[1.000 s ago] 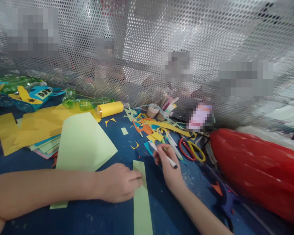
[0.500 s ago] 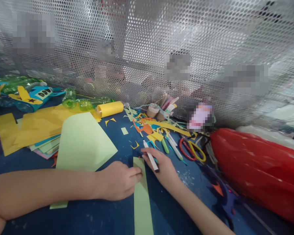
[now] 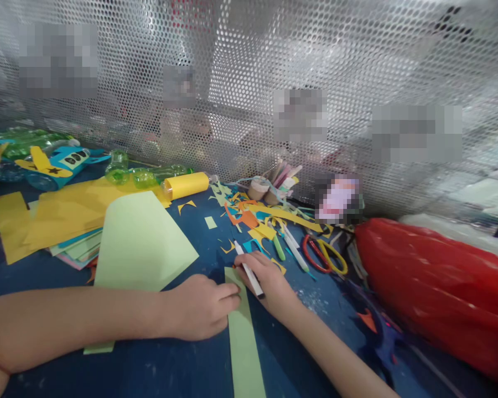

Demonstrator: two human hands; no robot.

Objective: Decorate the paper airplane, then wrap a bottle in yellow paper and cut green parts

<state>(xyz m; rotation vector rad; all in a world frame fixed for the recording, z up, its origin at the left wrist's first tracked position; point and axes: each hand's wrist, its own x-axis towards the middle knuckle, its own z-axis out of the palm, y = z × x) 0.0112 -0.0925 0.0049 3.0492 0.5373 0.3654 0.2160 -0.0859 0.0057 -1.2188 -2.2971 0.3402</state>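
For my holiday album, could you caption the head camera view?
Left hand on a green paper strip, right hand holding a white marker, near colourful paper scraps.

silver perforated screen [image 3: 240, 83] across the back | pale light through its holes | blue tabletop [image 3: 182, 367], whitish marks [image 3: 315, 301]

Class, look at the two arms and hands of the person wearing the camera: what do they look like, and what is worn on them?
Both the left hand and right hand are ungloved. The left forearm and right forearm show no sleeve up to the picture's edges. No watch, bracelet or ring shows, though some fingers are partly hidden.
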